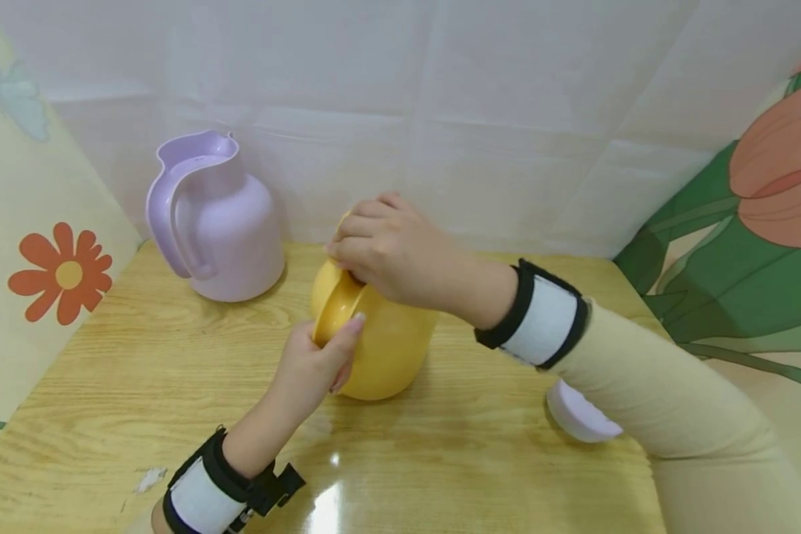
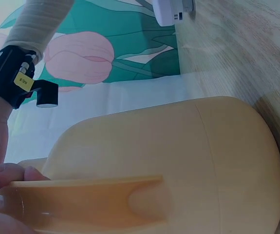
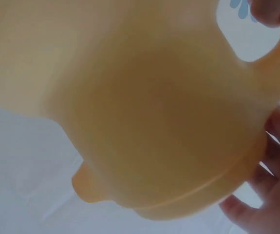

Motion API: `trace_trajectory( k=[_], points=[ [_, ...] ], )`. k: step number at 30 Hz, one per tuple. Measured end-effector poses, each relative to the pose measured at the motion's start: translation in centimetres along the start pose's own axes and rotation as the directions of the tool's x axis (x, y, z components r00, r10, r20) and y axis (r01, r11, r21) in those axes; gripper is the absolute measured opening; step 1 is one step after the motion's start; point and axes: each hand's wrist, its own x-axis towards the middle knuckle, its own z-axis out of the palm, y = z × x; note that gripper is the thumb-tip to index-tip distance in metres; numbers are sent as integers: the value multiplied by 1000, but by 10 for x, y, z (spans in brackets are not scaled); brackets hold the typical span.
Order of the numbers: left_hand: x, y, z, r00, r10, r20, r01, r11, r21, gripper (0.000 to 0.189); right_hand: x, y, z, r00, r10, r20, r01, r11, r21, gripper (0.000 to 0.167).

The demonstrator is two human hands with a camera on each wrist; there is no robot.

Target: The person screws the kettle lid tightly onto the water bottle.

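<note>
The yellow jug (image 1: 390, 348) was on the wooden table (image 1: 240, 445) in front of me, at the centre of my dial. My left hand (image 1: 317, 363), at its 8 o'clock, was wrapped round the handle (image 2: 86, 207), thumb laid along it, I judge to keep the body from turning under the other hand. My right hand (image 1: 394, 248) came over at 12 o'clock, fingers bent over the top rim with small gaps between them, a hold that suited bearing on the mouth from above; my knuckles hid the spot, so I couldn't tell whether I pinched a lid or only the edge. The purple jug (image 1: 240, 237) stood at 10 o'clock, near the white backdrop (image 1: 507, 148), probably parked there to leave my elbows room. At 4 o'clock a small lilac piece (image 1: 581, 415) lay partly behind my right sleeve (image 1: 674, 400)
</note>
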Motion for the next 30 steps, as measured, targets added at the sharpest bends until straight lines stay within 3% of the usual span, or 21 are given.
trace_trajectory(
  k=[6,19,27,30],
  points=[
    [1,-2,-1,1000,2,3,-2,1000,8,51,10,-2,-7,993,31,117,-23,997,-70,13],
    [1,-2,3,999,-37,-6,37,999,3,52,17,8,1,989,64,135,-57,997,-56,14],
    [2,-1,2,1000,-29,-1,29,999,16,52,23,12,-5,974,59,218,-55,998,-24,15],
    [2,-1,3,1000,-29,-1,29,1000,9,53,25,13,-6,963,95,251,-98,995,-2,14]
  ],
)
